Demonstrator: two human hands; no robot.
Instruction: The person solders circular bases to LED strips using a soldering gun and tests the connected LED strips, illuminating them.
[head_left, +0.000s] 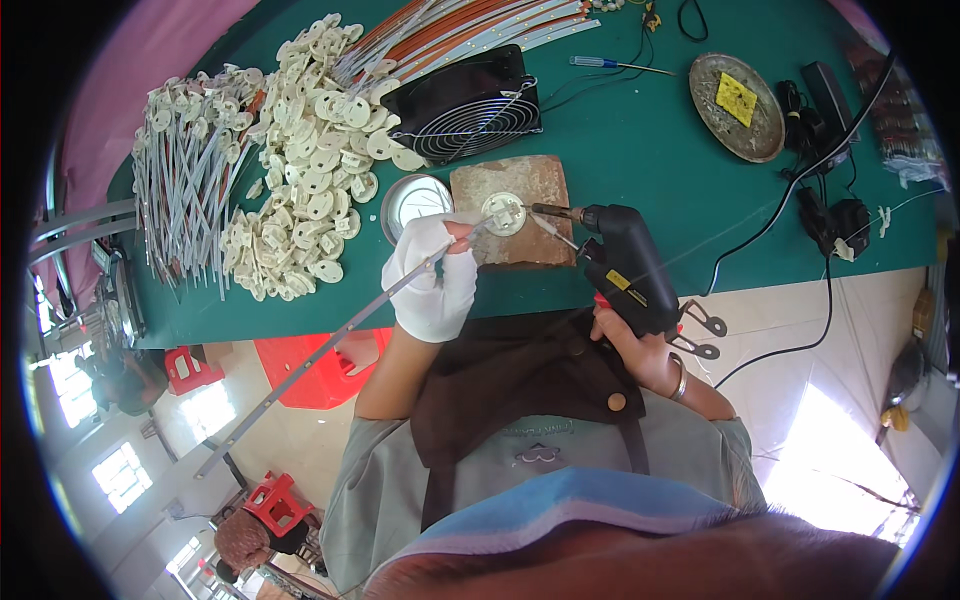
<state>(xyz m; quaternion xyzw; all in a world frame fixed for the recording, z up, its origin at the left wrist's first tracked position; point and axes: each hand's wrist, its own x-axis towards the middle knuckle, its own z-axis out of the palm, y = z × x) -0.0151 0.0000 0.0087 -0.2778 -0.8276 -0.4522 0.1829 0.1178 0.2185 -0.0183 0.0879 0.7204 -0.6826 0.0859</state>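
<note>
My left hand (432,280), in a white glove with fingertips bare, pinches a thin LED strip (328,345). The strip slants from the lower left up to a round cream plastic disc (506,213). That disc lies on a worn brick (548,180) at the table's near edge. My right hand (640,350), with a bangle at the wrist, is wrapped round the grip of a black soldering gun (632,268). Its tip points left at the disc's right edge; I cannot tell whether they touch. A thin metal feed tube sits below the tip.
Cream discs (318,170) lie heaped left of a round tin (418,198), beside strips with discs attached (180,215). Behind the brick stands a black fan (470,110). Farther right are a screwdriver (600,62), a plate (760,145) with a yellow sponge (736,98), and a black cable (775,200).
</note>
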